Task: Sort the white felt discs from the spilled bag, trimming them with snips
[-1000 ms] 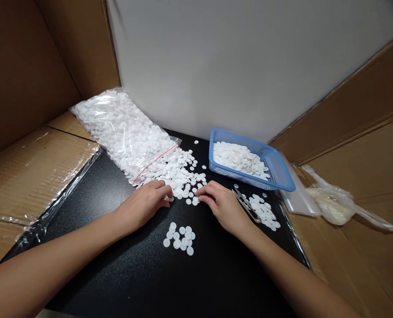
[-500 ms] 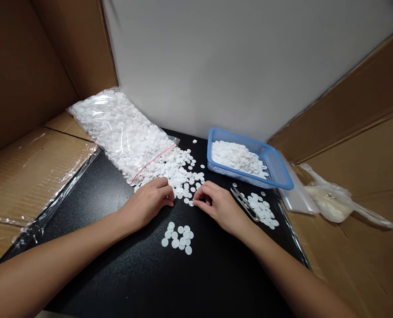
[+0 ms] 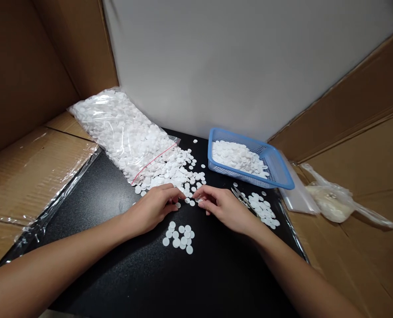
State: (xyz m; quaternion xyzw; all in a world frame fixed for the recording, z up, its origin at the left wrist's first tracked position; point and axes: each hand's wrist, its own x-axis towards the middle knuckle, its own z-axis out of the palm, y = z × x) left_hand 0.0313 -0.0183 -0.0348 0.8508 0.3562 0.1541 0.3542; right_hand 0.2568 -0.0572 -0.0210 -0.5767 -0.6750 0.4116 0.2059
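Observation:
My left hand (image 3: pixel 158 204) hovers low over the black table at the front of a loose spread of small white round discs (image 3: pixel 178 172). Its index finger is stretched out and the thumb is apart from it, with a disc lying by the thumb tip. Opposite it, my right hand (image 3: pixel 228 207) has thumb and index finger parted around a white disc; no firm grip shows. Closer to me lies a small group of flat white discs (image 3: pixel 176 242), some overlapping. Behind my left hand, a clear zip bag (image 3: pixel 117 128) full of discs lies with its red-lined mouth toward the spread.
A blue basket (image 3: pixel 249 177) part filled with discs stands at the back right. Small metal snips (image 3: pixel 241 197) and another disc pile (image 3: pixel 265 211) lie beside my right wrist. Plastic sleeves (image 3: pixel 300 198) and a knotted bag (image 3: pixel 330 205) rest on cardboard at the right.
My left index finger has stretched out to the right toward the other hand. My right thumb and index finger have parted from a pinch. The basket and bag stay put.

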